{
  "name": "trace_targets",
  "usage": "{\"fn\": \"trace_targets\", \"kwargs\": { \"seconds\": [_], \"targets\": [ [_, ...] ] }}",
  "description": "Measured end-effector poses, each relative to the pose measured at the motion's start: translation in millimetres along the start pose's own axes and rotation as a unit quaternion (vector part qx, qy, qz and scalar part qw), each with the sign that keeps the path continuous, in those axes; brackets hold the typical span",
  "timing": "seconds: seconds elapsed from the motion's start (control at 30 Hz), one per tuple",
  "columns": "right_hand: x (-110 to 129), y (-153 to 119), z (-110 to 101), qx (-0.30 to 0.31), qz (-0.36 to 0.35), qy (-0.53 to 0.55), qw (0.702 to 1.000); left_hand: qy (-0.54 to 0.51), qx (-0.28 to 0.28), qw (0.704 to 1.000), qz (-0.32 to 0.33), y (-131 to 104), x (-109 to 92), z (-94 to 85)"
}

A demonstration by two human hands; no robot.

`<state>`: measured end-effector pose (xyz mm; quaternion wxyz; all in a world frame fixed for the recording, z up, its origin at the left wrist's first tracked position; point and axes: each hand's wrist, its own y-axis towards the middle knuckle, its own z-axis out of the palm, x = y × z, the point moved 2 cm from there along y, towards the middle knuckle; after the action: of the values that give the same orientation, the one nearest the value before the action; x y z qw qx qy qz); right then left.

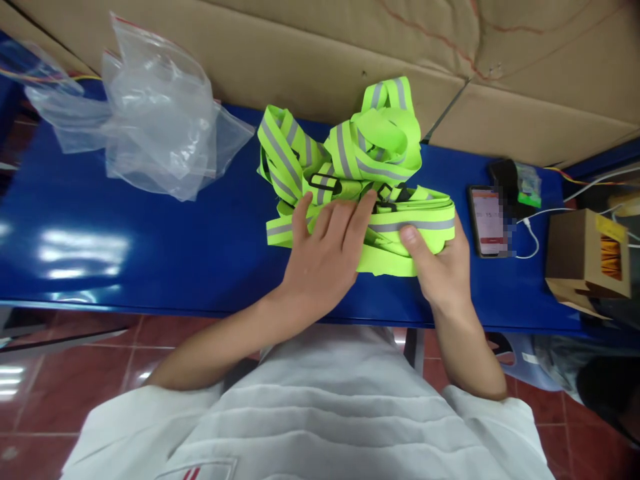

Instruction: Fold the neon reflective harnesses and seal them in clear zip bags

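Near the front edge of the blue bench, a little right of its middle, I see a folded strap bundle with its long axis running left to right, roughly parallel to that edge; its rounded fold faces the right-hand end, and a flat band sticks out past the left hand. The right hand holds the folded end, thumb pressed on the near face, other fingers out of my sight behind it. The left hand lies palm down across the bundle, fingers slightly apart and pointing toward the back edge; its thumb is hidden, so I cannot tell whether it grips. The bundle is bright yellow-green, grey-striped, stacked in layers, with black buckles along its far side. Just beyond lies a loose heap of matching straps, too tangled for me to count. Toward the right end sits a phone, its side pixelated and its screen unreadable to me. Clear plastic bags overlap toward the back left corner, against cardboard cartons cut off by my view.
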<state>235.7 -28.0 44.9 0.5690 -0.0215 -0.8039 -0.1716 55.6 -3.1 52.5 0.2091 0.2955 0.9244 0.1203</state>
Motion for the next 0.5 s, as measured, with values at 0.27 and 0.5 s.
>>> {"fn": "trace_targets", "kwargs": {
  "seconds": [0.27, 0.5],
  "targets": [
    [23.0, -0.4, -13.5, -0.043, -0.035, -0.135, 0.989, -0.126, 0.126, 0.984, 0.03, 1.0, 16.1, -9.9],
    [41.7, -4.0, -15.3, -0.036, -0.041, -0.169, 0.984, -0.25, 0.057, 0.967, -0.002, -3.9, 10.4, -15.9]
  ]
}}
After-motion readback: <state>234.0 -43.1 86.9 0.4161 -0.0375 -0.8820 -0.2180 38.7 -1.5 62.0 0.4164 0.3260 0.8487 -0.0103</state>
